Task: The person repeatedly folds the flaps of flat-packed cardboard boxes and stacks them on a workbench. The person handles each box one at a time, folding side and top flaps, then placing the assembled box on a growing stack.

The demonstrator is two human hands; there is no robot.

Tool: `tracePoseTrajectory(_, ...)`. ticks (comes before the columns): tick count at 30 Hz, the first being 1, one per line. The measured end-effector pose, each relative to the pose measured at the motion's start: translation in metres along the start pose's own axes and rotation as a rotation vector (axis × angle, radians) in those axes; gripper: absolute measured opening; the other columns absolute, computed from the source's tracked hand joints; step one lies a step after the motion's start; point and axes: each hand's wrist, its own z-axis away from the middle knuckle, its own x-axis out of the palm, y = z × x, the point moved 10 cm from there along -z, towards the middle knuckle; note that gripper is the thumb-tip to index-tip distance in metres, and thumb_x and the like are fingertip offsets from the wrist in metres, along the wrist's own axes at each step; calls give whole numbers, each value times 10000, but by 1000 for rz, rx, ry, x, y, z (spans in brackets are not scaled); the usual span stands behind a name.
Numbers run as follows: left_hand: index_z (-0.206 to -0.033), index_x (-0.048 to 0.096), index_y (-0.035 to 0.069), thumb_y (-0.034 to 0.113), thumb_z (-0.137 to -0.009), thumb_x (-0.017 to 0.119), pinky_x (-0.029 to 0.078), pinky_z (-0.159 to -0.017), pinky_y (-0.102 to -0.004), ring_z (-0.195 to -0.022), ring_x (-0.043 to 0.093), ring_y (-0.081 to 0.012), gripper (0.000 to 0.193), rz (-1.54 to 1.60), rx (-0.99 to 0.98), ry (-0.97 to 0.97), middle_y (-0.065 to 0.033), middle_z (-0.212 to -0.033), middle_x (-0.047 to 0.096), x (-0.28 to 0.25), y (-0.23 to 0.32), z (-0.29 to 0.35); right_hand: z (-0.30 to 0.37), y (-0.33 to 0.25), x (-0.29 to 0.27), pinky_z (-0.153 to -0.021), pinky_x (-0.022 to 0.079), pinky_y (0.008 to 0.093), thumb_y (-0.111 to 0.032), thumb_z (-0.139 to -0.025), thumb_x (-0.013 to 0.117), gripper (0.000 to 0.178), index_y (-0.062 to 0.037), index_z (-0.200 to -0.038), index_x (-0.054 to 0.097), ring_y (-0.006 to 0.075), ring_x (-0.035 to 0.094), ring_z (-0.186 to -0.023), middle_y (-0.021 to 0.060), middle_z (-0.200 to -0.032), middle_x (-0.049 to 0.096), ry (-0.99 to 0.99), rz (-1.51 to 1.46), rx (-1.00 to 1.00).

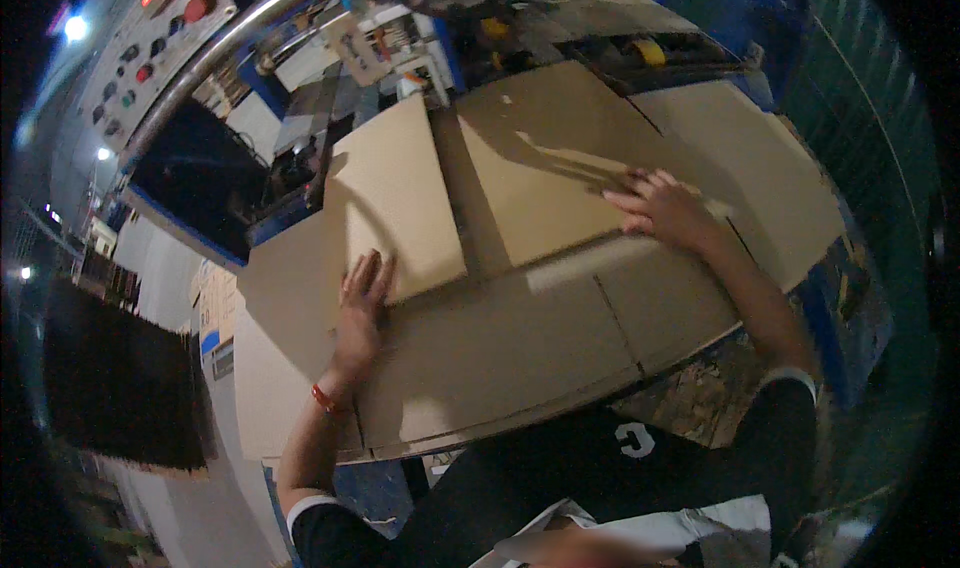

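A wide brown cardboard sheet (500, 368) with slots cut in it lies in front of me. On top of it rest two panels, a narrower cardboard panel (400, 203) at the left and a broader cardboard panel (545, 178) at the right, with a strip of board between them. My left hand (365, 303) lies with its fingers on the near left edge of the narrower panel. Spread fingers of my right hand (660, 210) touch the broader panel near its right corner. Neither hand grips anything that I can see.
A machine with a metal bar (230, 43) and dark rollers stands just beyond the cardboard. Its control panel (150, 63) with lit red buttons is at the upper left. A dark stack (120, 378) stands at the left, and cardboard scraps (700, 398) lie below the sheet's near edge.
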Motion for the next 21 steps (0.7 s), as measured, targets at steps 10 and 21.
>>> tracePoseTrajectory(10,-1333,345,34,60,-751,642,312,-999,-428,-1199,386,-384,654,95,-71,215,-210,-1315,404,-9,-38,-53,-39,33,-1,-1009,308,403,-372,-831,542,497,-228,-1298,450,327,386,-1200,126,-1400,305,-91,-38,486)
tracePoseTrajectory(21,-1275,384,-77,335,-859,568,319,-1009,-402,-1180,437,-341,613,-419,-1050,354,-224,-1288,449,-128,-106,239,293,127,-33,-1060,217,429,-427,-773,596,726,-38,-1335,352,424,262,-1273,282,-1301,393,206,-42,1547)
